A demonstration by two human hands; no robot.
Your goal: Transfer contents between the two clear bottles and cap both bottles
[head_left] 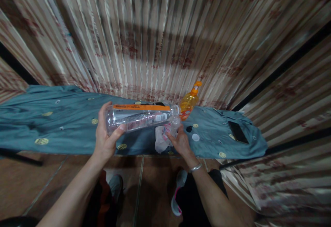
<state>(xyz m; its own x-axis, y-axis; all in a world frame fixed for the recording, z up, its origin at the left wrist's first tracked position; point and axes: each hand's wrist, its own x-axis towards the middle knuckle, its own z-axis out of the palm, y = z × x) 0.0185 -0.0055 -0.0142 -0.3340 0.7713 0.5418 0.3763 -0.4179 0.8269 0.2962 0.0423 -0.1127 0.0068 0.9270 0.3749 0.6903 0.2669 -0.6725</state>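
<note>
A large clear bottle (139,117) with an orange-edged label lies sideways in the air, its base gripped by my left hand (105,134). Its open-looking neck points right, over a small clear container (174,124) held in my right hand (181,141). The two mouths are close together; whether they touch is unclear. Just behind them an orange-capped pump bottle (189,102) with yellow liquid stands on the cloth. A crumpled white and pink plastic wrapper (162,140) is beneath the small container.
A narrow surface with a teal cloth (74,116) runs across the view. On its right are a white round lid (196,137), a small black item (189,129) and a dark phone (238,132). Striped curtains (155,40) hang behind. Black poles stand at both sides.
</note>
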